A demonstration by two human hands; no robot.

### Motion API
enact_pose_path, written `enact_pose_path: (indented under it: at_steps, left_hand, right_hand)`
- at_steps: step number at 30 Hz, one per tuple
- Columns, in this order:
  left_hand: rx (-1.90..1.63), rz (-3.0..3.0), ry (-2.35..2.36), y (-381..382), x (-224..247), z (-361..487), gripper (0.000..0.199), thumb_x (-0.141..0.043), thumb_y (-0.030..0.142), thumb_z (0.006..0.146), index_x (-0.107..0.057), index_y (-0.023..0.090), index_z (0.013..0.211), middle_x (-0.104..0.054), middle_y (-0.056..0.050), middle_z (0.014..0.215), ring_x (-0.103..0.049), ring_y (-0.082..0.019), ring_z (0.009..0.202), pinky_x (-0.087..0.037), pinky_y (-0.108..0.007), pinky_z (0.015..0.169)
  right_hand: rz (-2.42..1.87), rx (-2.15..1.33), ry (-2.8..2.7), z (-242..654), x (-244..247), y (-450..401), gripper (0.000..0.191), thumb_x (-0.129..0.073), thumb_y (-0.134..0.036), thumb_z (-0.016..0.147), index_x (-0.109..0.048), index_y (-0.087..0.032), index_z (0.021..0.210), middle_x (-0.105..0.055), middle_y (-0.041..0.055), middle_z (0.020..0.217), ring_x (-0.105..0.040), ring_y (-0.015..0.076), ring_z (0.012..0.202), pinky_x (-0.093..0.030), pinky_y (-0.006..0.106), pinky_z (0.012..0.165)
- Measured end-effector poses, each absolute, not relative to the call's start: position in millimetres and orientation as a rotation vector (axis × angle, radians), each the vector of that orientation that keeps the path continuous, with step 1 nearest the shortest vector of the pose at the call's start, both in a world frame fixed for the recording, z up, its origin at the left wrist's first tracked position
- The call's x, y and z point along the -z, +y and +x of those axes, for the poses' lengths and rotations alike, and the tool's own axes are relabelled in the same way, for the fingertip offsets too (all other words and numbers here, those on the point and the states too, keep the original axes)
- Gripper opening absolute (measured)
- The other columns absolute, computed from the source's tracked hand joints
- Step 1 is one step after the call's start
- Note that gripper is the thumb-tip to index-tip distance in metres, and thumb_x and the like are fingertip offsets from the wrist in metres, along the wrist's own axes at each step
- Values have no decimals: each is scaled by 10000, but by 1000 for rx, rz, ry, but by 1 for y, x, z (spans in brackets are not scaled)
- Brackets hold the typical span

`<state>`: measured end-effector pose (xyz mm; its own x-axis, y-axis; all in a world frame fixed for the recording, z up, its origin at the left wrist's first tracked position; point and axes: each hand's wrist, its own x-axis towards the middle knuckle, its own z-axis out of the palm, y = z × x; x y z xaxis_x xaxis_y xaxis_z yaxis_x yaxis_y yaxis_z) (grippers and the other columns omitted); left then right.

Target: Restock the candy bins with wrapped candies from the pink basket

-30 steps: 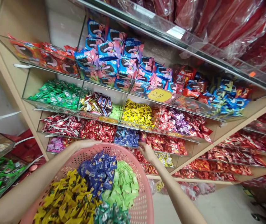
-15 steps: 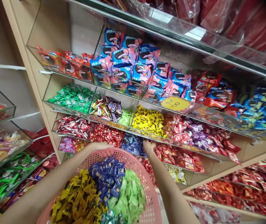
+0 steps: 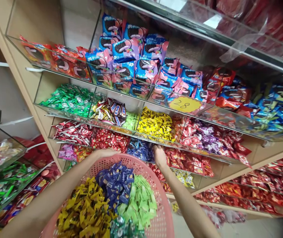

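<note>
My left hand grips the far rim of a pink perforated plastic basket. Inside it lie separate heaps of yellow-wrapped candies, dark blue-wrapped candies, light green-wrapped candies and dark green-wrapped candies. Beyond the basket, my right hand is at the right end of a shelf bin of blue-wrapped candies. Its fingers look curled in; their tips, and anything in them, are hidden.
Clear-fronted shelves rise ahead, with yellow candies, green candies, red candies and blue-pink cookie packs. A yellow "28" tag hangs on one front. More bins stand at left; the floor shows at lower right.
The view has shifted slightly, with the shelves sliding left and up. My right hand shows more of its back, looking drawn out a little from the blue candies. My left hand stays on the basket rim.
</note>
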<state>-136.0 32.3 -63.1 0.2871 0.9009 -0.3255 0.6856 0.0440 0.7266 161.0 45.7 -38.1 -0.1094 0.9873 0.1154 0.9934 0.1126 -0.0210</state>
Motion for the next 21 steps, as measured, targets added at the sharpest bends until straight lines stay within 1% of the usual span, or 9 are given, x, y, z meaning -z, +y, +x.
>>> enact_pose_path:
  at_steps: [2, 5, 8, 11, 14, 17, 21]
  left_hand:
    - [-286, 1698, 1434, 32, 63, -136, 584, -408, 665, 644, -654, 180, 856, -647, -30, 956, -544, -216, 932, -388, -244, 784]
    - [-278, 1681, 1379, 31, 62, -135, 579, -398, 654, 665, -653, 169, 851, -655, -23, 914, -548, -203, 897, -388, -243, 775]
    - [-322, 1645, 1354, 29, 61, -132, 543, -439, 630, 657, -651, 169, 849, -657, -14, 897, -552, -192, 860, -392, -238, 754]
    - [-335, 1569, 1322, 26, 61, -129, 538, -448, 615, 663, -645, 161, 876, -657, -15, 894, -559, -191, 829, -403, -237, 716]
    - [-336, 1618, 1336, 26, 61, -129, 540, -423, 612, 678, -647, 155, 861, -656, -16, 892, -549, -195, 858, -393, -237, 739]
    - [-344, 1722, 1364, 28, 60, -130, 526, -422, 607, 678, -650, 164, 847, -654, -9, 901, -531, -189, 897, -368, -231, 791]
    - [-287, 1677, 1346, 29, 61, -131, 546, -409, 612, 681, -651, 153, 851, -655, -17, 870, -543, -187, 850, -388, -233, 746]
  right_hand:
    - [-1776, -15, -2115, 166, 36, 28, 291, -302, -174, 851, -541, -152, 1015, -547, 108, 1002, -536, 160, 867, -384, 242, 743]
    - [-1414, -433, -1844, 167, 36, 2, 258, -386, -293, 826, -574, -139, 915, -594, 91, 887, -559, 158, 784, -420, 265, 734]
    - [-1235, -932, -1591, 154, 42, -23, 289, -502, -380, 752, -574, -138, 893, -622, 72, 789, -581, 159, 680, -464, 292, 660]
    - [-1158, -1223, -1500, 131, 54, -44, 308, -593, -409, 672, -593, -152, 841, -635, 48, 741, -588, 154, 645, -476, 292, 633]
    - [-1152, -1329, -1569, 109, 65, -58, 298, -620, -421, 639, -610, -161, 785, -634, 35, 702, -577, 142, 604, -473, 271, 593]
    - [-1139, -1329, -1656, 93, 67, -63, 264, -605, -403, 655, -620, -166, 771, -625, 29, 684, -564, 134, 595, -460, 250, 571]
    - [-1083, -1289, -1763, 79, 62, -62, 210, -571, -335, 697, -627, -157, 794, -610, 16, 661, -544, 116, 580, -433, 221, 553]
